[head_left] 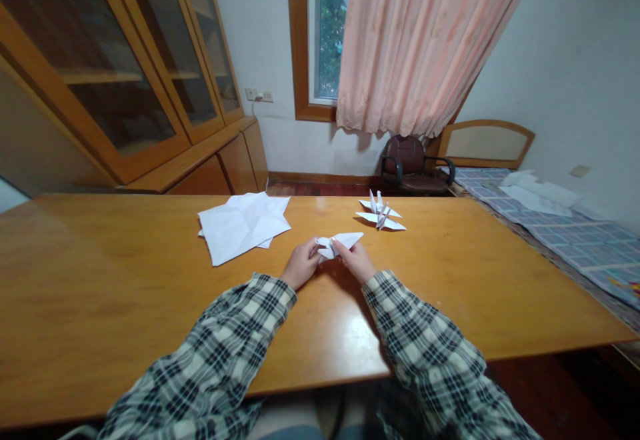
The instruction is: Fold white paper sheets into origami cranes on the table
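A folded white paper crane (347, 239) is held between both hands just above the table. My left hand (302, 263) is closed on its left end, fingers pinched at the narrow folds. On the other side my right hand (356, 260) grips the paper with the thumb on top, and a pointed wing sticks out past it to the upper right. Fingertips hide part of the folds. Two finished-looking paper cranes (381, 217) stand close together beyond my right hand, wings spread.
Several white paper sheets (240, 223) lie overlapping on the wooden table (125, 307), left of my hands. A brown armchair (407, 163) stands behind the table's far edge. To the right is a bed (550, 220); a glass-door cabinet (150, 80) stands at the left.
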{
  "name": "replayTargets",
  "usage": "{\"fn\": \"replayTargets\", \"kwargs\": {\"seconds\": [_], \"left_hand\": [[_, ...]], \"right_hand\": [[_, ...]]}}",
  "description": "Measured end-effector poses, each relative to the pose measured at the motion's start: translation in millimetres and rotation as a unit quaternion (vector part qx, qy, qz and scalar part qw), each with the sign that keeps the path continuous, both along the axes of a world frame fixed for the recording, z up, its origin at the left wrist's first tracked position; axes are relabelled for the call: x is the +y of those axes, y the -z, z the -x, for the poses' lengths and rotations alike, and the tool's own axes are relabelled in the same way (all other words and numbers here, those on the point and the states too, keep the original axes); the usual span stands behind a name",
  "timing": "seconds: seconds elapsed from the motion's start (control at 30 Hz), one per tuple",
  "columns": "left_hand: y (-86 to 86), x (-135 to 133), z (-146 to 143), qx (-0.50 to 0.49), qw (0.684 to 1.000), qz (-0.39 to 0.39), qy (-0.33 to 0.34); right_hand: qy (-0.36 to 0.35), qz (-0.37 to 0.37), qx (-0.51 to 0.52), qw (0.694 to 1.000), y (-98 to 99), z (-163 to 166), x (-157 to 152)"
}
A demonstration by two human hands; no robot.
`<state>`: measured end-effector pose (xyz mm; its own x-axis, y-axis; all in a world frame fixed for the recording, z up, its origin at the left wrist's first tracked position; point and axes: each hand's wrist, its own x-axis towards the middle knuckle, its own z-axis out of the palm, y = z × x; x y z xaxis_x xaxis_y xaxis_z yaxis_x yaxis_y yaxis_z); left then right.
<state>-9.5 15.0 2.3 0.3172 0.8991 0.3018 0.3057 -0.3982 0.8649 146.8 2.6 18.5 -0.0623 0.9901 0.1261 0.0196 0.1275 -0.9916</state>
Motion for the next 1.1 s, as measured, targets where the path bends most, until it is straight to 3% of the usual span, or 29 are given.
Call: {"fn": "replayTargets", "kwargs": {"seconds": [0.1, 0.23, 0.57, 1.1], "left_hand": [[0.7, 1.5, 0.6, 0.020, 1.000, -0.012, -0.007], [-0.2, 1.7, -0.1, 0.035, 0.999, -0.016, -0.016], [-4.1, 0.2, -3.2, 0.024, 0.999, -0.032, 0.015], [-13.5, -2.8, -3.7, -0.016, 0.996, 0.046, 0.075]], "right_hand": [[-0.003, -0.054, -0.051, 0.997, 3.7, -0.4, 0.3], [0.022, -0.064, -0.081, 0.994, 8.5, -2.5, 2.9], [0.058, -0.024, -0.048, 0.997, 9.5, -4.9, 4.9], [0.085, -0.010, -0.022, 0.996, 6.9, -7.3, 7.0]]}}
